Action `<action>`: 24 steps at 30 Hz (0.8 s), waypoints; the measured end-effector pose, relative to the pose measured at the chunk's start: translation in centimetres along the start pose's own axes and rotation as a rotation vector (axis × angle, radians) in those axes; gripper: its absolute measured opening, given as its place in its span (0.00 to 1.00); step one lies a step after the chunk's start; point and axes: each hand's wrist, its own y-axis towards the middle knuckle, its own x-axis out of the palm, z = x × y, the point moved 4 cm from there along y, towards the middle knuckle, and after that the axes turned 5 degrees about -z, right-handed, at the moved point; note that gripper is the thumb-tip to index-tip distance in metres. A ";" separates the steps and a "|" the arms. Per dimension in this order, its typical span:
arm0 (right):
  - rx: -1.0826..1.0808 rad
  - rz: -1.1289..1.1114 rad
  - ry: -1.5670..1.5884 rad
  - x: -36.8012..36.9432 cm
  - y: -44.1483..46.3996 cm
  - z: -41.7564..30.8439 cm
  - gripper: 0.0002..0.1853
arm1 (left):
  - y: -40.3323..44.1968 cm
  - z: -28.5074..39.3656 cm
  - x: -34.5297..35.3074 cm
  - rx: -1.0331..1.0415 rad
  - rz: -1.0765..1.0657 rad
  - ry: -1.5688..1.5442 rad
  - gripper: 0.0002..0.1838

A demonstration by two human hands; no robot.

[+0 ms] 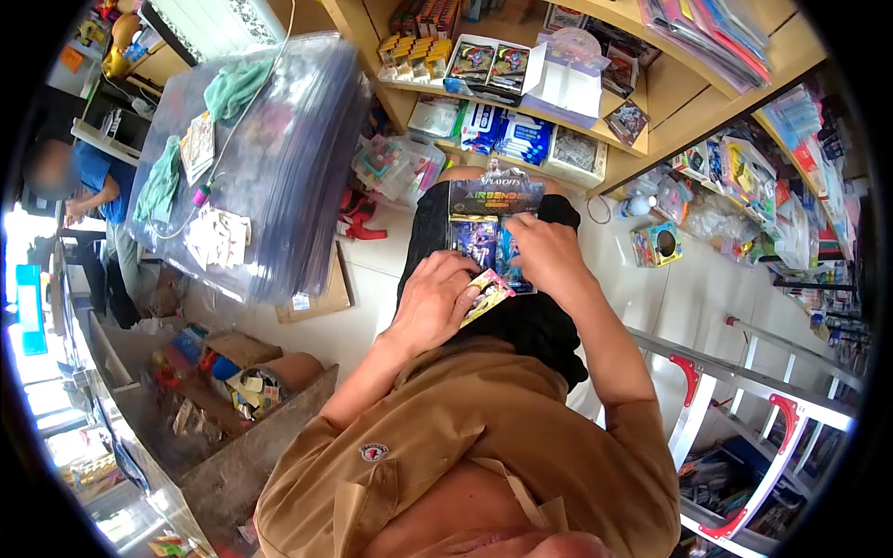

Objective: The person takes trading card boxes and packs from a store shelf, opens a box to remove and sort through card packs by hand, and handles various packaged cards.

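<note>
A display box (496,195) of trading card packs, its dark raised lid printed "AIRBENDER", rests on my lap. Inside it a purple-blue card pack (476,240) lies beside a lighter blue card pack (508,244). My left hand (435,296) is closed at the box's near left side, with a yellow-and-pink packet (487,294) under its thumb. Over the right half of the box, my right hand (547,249) has its fingers curled onto the top of the light blue pack. The hand covers part of that pack.
Wooden shelves (614,130) with boxed goods stand ahead. At left is a tall stack of clear plastic sheets (288,158), with a bin of scraps (270,395) below. An aluminium ladder (744,381) stands at right. Another person (107,191) is at far left.
</note>
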 end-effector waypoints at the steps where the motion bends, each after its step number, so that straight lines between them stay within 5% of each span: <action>1: 0.017 -0.105 -0.098 0.6 0.8 0.2 0.16 | 0.0 -0.3 0.2 0.005 -0.004 0.002 0.08; 9: 0.025 -0.495 -0.196 5.4 4.2 2.0 0.23 | -0.1 -0.8 0.6 -0.032 0.020 -0.010 0.07; 18: 0.092 -0.512 -0.100 3.4 4.3 1.5 0.39 | -0.7 -1.2 0.9 -0.027 0.050 -0.083 0.07; 24: 0.141 -0.642 -0.179 3.2 4.5 0.7 0.33 | -1.3 -2.0 1.3 -0.020 0.076 -0.087 0.07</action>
